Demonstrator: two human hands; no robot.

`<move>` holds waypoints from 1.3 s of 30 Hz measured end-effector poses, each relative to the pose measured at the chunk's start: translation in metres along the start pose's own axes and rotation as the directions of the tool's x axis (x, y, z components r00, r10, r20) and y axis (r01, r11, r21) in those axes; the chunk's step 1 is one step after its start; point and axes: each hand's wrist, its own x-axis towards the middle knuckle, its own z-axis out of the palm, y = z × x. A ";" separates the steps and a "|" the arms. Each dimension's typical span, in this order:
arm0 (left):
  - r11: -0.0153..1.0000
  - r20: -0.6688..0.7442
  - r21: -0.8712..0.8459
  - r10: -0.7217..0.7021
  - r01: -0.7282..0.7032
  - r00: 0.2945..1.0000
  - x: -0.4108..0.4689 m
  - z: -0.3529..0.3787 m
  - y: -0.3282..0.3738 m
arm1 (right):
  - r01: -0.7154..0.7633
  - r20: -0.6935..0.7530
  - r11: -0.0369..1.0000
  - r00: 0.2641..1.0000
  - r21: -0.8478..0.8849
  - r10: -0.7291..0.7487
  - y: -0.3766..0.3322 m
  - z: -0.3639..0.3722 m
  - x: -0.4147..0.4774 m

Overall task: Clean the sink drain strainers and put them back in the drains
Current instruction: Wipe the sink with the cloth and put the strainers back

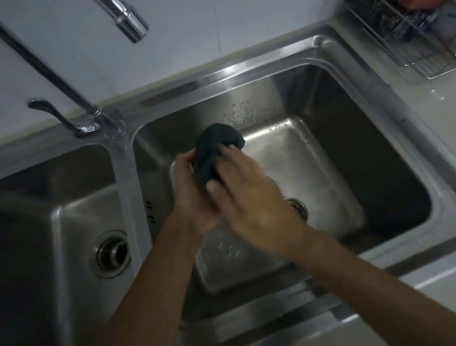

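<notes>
Over the right basin (317, 165) of the steel double sink, the left hand (193, 200) curls round the lower end of a dark cloth (216, 146). The right hand (254, 201) pinches that cloth between thumb and fingers. Whether a strainer sits inside cannot be told. The right drain (297, 208) peeks out beside the right hand, and the left drain (112, 254) lies in the left basin (59, 215).

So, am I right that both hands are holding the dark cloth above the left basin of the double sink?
Not quite. The head view shows the left hand and the right hand holding the dark cloth above the right basin, not the left one. The rest stands: both hands are on the cloth, and it is a double sink.
</notes>
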 end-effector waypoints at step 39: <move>-0.231 0.509 0.861 0.401 -0.454 0.761 -0.037 -0.028 -0.012 | -0.078 0.295 0.979 0.946 -0.186 0.131 0.030 -0.015 0.023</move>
